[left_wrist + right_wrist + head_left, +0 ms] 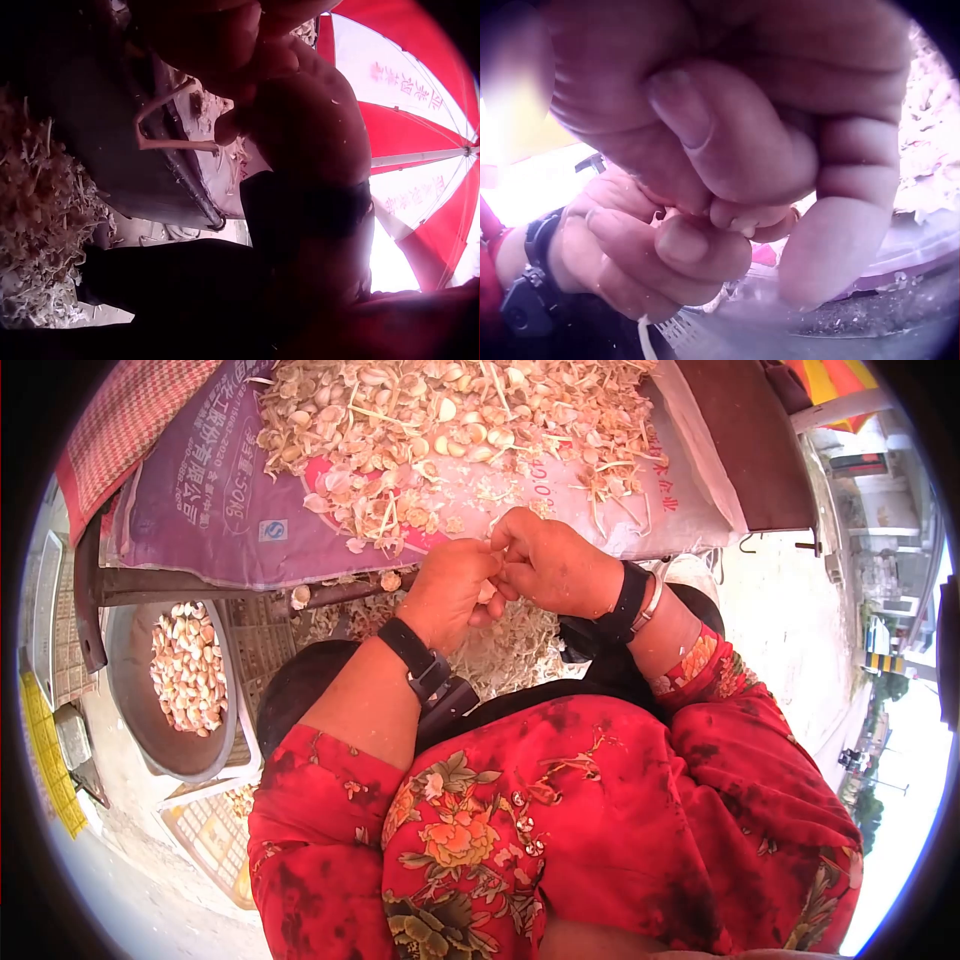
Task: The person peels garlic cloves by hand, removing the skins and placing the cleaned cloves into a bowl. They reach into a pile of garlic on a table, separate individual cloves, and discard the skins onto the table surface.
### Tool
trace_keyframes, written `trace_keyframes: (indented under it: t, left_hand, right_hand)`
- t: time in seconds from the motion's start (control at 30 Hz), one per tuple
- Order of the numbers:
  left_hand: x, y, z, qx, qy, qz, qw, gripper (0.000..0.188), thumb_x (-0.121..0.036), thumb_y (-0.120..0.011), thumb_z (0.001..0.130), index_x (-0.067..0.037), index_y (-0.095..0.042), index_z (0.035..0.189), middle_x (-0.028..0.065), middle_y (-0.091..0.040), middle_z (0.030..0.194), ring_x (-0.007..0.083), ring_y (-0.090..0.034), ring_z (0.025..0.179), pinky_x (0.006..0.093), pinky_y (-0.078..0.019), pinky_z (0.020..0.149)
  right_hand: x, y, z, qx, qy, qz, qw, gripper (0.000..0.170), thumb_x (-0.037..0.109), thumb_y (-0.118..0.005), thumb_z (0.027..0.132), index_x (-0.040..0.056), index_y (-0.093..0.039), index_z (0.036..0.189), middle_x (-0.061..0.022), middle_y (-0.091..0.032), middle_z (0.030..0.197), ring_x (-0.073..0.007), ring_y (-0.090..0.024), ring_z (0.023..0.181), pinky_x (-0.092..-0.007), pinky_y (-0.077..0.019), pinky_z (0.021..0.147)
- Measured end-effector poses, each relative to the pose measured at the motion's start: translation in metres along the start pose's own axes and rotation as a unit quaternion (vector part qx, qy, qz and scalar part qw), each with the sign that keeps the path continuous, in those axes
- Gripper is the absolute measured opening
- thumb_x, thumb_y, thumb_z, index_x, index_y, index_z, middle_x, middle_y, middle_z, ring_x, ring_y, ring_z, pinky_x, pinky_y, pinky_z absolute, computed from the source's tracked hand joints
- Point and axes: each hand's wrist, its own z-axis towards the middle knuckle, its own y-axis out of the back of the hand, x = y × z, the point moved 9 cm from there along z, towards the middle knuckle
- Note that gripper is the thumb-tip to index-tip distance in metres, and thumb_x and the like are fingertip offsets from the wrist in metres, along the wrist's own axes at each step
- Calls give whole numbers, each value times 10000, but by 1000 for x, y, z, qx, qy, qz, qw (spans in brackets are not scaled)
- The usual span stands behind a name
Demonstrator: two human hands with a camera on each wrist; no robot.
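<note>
Hands: two of them, and here they meet, knuckle by knuckle, at the near edge of the sack.
Left hand: the left hand (455,585) has its fingers bent in, pinching the garlic.
Right hand: the right hand (560,565) is curled against it, thumb and fingers gripping that same piece.
Garlic: one pale piece of garlic (487,592), mostly hidden, right between the two sets of fingertips!
Stalk: one bent stalk (176,145) sticks out beside the fingers in the left wrist view.
Pile: one big pile (430,420) of bulbs, stems and skins at the far side, far too many to count.
Sack: one purple sack (210,480), under the pile.
Cloth: one checked cloth (140,430), far left.
Basin: one grey basin (180,757) on the left, and in it dozens of cloves (188,670), overlapping past counting.
Crate: one yellowish crate (210,830), near left, just beside the basin.
Peelings: one heap of peelings (510,660), below the hands.
Wrists: two black bands, one each, plus one bracelet (650,600) on the right.
Umbrella: one red-and-white umbrella (382,120) overhead.
</note>
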Motion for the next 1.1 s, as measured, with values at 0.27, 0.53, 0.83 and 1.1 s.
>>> trace_keyframes:
  t: [0.27,0.53,0.83,1.1]
  left_hand:
    - [-14,3,-11,-36,-31,-24,999,126,-139,-515,891,-23,-554,859,91,-587,689,99,-495,457,194,-301,342]
    - [-14,0,-9,14,2,-64,998,166,-167,-493,885,-17,-564,875,96,-605,734,116,-558,549,189,-343,372]
    - [-18,7,-6,10,-26,-50,998,158,-135,-535,876,-9,-570,966,60,-592,709,95,-518,498,191,-356,381]
    - [-19,12,-5,-74,-22,-94,993,316,-349,-462,942,-46,-547,971,56,-557,696,94,-457,499,221,-330,396]
  right_hand:
    - [-9,36,-9,37,-31,-48,998,92,106,-620,807,37,-615,867,-142,-653,795,-328,-638,734,-389,-510,661]
    - [-59,112,60,-177,-5,-278,944,203,191,-578,832,58,-648,968,-167,-655,900,-341,-623,877,-412,-497,778]
    - [-113,107,100,-179,-34,-226,957,132,123,-628,815,34,-648,910,-101,-656,804,-221,-636,697,-335,-512,664]
    - [-52,53,44,4,-110,292,950,118,73,-649,834,16,-619,933,-17,-611,717,-96,-571,593,-227,-451,566]
